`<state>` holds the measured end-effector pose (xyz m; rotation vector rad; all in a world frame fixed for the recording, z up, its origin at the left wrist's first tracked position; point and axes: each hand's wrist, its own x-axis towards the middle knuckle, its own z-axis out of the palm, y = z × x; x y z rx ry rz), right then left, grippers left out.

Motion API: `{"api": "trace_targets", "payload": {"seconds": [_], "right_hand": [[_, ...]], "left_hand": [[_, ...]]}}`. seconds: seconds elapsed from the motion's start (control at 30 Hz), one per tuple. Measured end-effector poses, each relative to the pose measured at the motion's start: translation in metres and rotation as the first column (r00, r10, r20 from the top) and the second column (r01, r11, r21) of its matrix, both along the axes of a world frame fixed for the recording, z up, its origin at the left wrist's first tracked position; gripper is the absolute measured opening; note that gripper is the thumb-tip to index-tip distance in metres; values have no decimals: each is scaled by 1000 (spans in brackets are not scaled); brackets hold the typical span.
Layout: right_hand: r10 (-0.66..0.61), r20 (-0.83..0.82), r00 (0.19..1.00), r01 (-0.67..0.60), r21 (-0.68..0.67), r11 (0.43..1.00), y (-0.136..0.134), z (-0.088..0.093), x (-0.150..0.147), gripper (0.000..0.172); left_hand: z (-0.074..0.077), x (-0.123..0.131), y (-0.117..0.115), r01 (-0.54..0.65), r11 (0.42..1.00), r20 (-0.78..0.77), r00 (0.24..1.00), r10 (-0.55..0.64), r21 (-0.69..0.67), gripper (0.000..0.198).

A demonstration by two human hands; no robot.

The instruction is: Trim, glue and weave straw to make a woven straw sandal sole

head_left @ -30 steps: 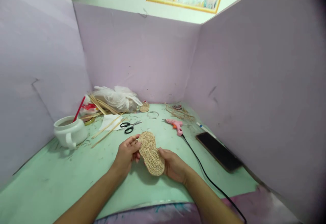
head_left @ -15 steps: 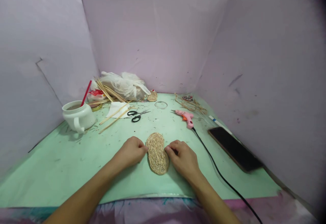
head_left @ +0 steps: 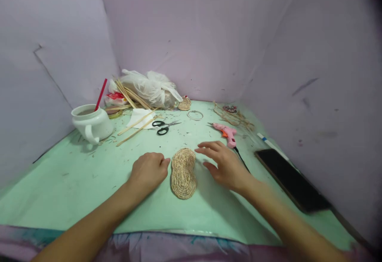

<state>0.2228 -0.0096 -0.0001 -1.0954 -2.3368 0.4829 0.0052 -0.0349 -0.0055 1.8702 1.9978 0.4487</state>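
A woven straw piece [head_left: 183,174], shaped like a shoe sole with coiled braid rows, lies flat on the green table surface. My left hand [head_left: 149,170] rests just left of it, fingers curled in and thumb tip close to the woven edge; nothing shows in its grasp. On the other side, my right hand [head_left: 225,164] hovers beside the piece, fingers stretched and apart from the thumb, holding nothing. Beyond that hand lies a pink glue gun [head_left: 227,134] with its nozzle pointing left.
Black-handled scissors [head_left: 163,127], a metal ring [head_left: 195,115] and straw strips [head_left: 134,129] lie farther back. At left stands a white mug [head_left: 94,125] with a red stick. A plastic bag [head_left: 152,89] sits behind. A phone [head_left: 292,178] lies at right, by loose fibres [head_left: 232,117].
My right hand has let go of the woven piece's edge, opened and moved right and slightly up. My left hand has drawn slightly away from the edge. The camera view has shifted a little.
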Motion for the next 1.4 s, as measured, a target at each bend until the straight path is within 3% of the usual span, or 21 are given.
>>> {"api": "trace_targets", "payload": {"seconds": [0.1,0.2,0.43,0.6,0.7,0.87,1.0,1.07,1.17,1.27,1.33,1.4], "right_hand": [[277,186,943,-293,65,954,21,16,-1,64],[416,248,875,-428,-9,904,34,14,-9,72],[523,332,785,-528,-81,845,43,8,-19,69],[554,439,707,-579,-92,810,60,18,-13,76],[586,457,669,-596,-141,790,71,17,-12,81],[596,414,688,-589,-162,792,73,12,-24,74],[411,438,799,-410,-101,906,56,10,-31,75],[303,447,842,-323,-32,946,47,10,-30,74],[362,375,854,-387,-7,922,38,10,-25,72],[503,258,825,-501,-77,862,34,9,-18,75],[491,194,849,-481,-97,871,33,7,-15,74],[391,121,912,-380,-105,919,33,5,-12,69]], "left_hand": [[0,3,-3,54,995,18,998,-53,-83,39],[-3,4,-4,158,979,93,985,-147,-131,31],[-4,2,-3,240,958,160,963,-215,-158,21],[4,10,-5,146,977,25,989,-144,-155,27],[4,18,-13,157,978,-74,983,-168,-139,33],[3,17,-16,256,960,-125,955,-269,-113,17],[9,0,-9,168,986,-189,968,-167,-11,20],[12,-6,-8,192,979,-144,973,-181,68,27],[11,-5,-14,321,939,-37,947,-319,126,41],[6,9,-21,334,936,10,942,-337,112,53],[4,20,-22,316,947,6,949,-317,53,58],[2,30,-22,302,953,-35,953,-302,-15,59]]}}
